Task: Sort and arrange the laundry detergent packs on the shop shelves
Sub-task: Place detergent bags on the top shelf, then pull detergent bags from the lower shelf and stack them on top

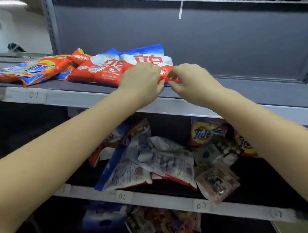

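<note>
Both hands were up on the top shelf (pixel 241 91), working the same red-white-and-blue pack (pixel 149 59). The left hand (pixel 141 79) lay over the pack's near edge with fingers curled down onto it, thumb at the corner; it looked like a grip, though the fingertips were hidden under the hand. The right hand (pixel 191 80) pinched the pack's right-hand corner between thumb and bent fingers. Likely reason for the two-handed hold: squaring the floppy bag so it sat flat and in line with its twin.

That twin, a second red-and-white pack (pixel 96 71), lay just left of the left hand, touching or slightly under the held one. Farther left sat the orange packs (pixel 33 69), flat and overlapping, one smaller orange pack (pixel 80 55) behind them. So same kinds seemed grouped, orange out left, red-white toward the hands.

To the right of the right hand the shelf showed bare grey liner.

Below the forearms, the middle shelf (pixel 162 201) held an unsorted heap: crumpled white packs (pixel 166 160) lying back-side up, Tide packs (pixel 204 132) standing behind under the right forearm, and a pale speckled pack (pixel 217 181) hanging over the shelf lip. More packs showed on the bottom level, too dark to name.

Sorting looked early; most stock was still in the heap below.
</note>
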